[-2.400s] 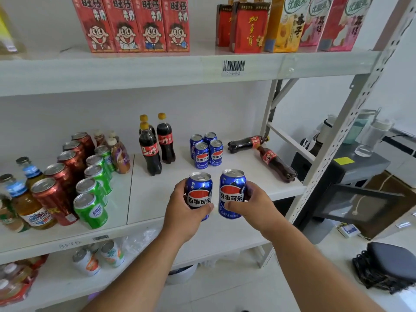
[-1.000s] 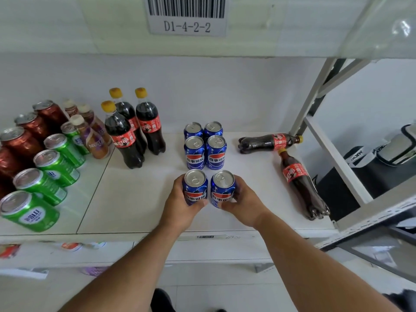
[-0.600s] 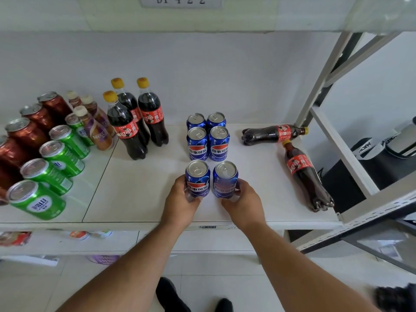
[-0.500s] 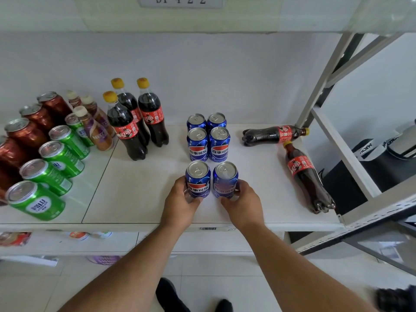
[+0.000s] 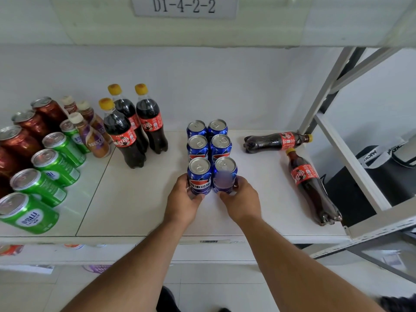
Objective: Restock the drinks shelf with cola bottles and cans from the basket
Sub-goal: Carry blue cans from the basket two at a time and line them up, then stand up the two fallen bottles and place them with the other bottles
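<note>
Two blue cola cans stand side by side on the white shelf (image 5: 135,206), right in front of several more blue cans (image 5: 208,140). My left hand (image 5: 183,202) wraps the left front can (image 5: 199,174). My right hand (image 5: 242,202) wraps the right front can (image 5: 225,174). Three upright cola bottles (image 5: 135,129) with yellow caps stand to the left. Two cola bottles lie on their sides at the right, one along the back (image 5: 276,141) and one pointing toward me (image 5: 311,188). The basket is out of view.
Green cans (image 5: 48,174), red cans (image 5: 20,140) and small coffee bottles (image 5: 90,134) fill the shelf's left part. A slanted metal upright (image 5: 324,91) borders the right end. The upper shelf edge with a label (image 5: 184,6) hangs overhead. Black bags (image 5: 382,167) sit beyond the frame.
I carried the two cans from the air down onto the shelf and slid them back against the other blue cans. Both hands stay on them.
</note>
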